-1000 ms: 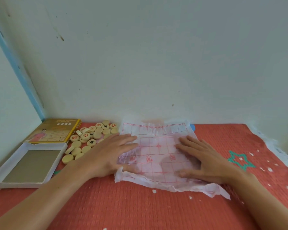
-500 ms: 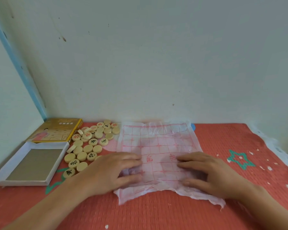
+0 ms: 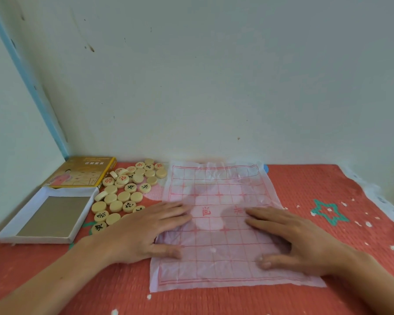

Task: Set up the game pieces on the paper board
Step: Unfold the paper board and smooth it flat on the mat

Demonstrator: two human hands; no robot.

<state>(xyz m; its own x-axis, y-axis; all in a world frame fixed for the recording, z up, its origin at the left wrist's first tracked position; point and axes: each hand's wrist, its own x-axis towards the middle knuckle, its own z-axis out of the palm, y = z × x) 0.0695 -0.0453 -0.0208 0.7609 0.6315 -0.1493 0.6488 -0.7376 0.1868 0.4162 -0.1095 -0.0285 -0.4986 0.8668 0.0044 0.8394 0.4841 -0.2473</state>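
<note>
The left grip (image 3: 143,233) lies flat, fingers straight, pressing the left edge of the paper board (image 3: 216,185), and the right grip (image 3: 298,242) presses its right half likewise, neither holding anything. The creased board lies spread on the red mat (image 3: 309,183) beneath and between both grips. The game pieces (image 3: 127,189) lie heaped just beyond the left grip, off the board.

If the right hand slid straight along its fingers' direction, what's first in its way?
Likely bare paper board, then the game pieces beside its left edge. The right hand looks to pass narrowly beyond the fingertips of the left hand.
</note>
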